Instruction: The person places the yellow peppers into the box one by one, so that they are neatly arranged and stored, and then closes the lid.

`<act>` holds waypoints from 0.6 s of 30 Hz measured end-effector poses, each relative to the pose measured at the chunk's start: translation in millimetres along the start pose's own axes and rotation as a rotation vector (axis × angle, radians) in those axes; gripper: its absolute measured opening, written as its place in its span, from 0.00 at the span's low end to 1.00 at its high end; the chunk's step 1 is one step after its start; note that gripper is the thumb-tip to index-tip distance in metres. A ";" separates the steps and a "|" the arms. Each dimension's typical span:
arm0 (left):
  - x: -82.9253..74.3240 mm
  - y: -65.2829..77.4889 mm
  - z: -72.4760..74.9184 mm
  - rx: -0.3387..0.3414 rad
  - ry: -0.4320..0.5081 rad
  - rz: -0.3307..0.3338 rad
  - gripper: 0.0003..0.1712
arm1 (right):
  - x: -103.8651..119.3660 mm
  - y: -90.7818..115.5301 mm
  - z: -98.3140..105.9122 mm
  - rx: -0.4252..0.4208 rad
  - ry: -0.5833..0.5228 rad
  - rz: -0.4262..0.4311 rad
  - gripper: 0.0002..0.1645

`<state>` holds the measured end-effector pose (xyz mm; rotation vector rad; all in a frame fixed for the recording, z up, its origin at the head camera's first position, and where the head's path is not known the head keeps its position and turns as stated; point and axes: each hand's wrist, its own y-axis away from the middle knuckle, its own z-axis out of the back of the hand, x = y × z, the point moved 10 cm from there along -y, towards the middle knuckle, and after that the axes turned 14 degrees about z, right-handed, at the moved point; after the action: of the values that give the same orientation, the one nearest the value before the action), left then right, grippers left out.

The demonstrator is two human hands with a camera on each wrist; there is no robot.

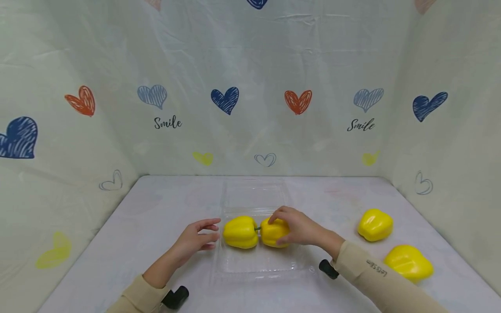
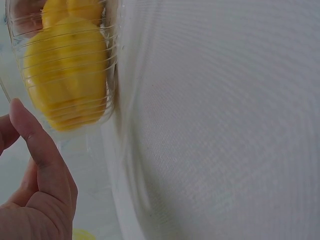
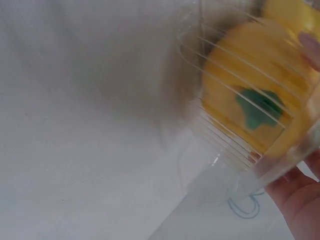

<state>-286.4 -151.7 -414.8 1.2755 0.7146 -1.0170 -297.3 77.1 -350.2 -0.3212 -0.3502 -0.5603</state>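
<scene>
A clear plastic clamshell box [image 1: 258, 263] lies opened, its lid [image 1: 254, 191] folded toward the back. Two yellow bell peppers sit in its base: a left one [image 1: 239, 232] and a right one [image 1: 270, 234], a green stem between them. My right hand [image 1: 300, 228] grips the right pepper from above, fingers and thumb around its sides. In the right wrist view, a pepper with a green stem cap [image 3: 260, 107] shows through the ribbed wall. At the box's left edge, my left hand [image 1: 192, 241] holds nothing, its fingers spread loosely beside the left pepper [image 2: 65, 75].
Farther right on the white table [image 1: 156, 217] lie two more yellow bell peppers, one behind [image 1: 375, 224] and one nearer [image 1: 409, 263], partly covered by the right sleeve [image 1: 375, 274]. A heart-printed curtain [image 1: 258, 56] encloses the back and sides.
</scene>
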 end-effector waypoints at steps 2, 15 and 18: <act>0.7 -0.7 -0.1 -0.005 0.001 0.002 0.27 | 0.1 0.6 0.8 0.021 0.004 0.003 0.25; 0.1 -0.7 0.0 0.005 0.010 -0.005 0.27 | 1.1 17.5 22.2 -0.030 -0.017 0.063 0.25; 0.2 -0.5 -0.2 0.014 0.011 -0.013 0.28 | 2.1 23.1 29.3 -0.069 -0.008 0.081 0.24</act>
<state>-286.8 -151.6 -415.2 1.2906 0.7267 -1.0279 -289.5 105.9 -327.8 -0.4028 -0.3245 -0.4929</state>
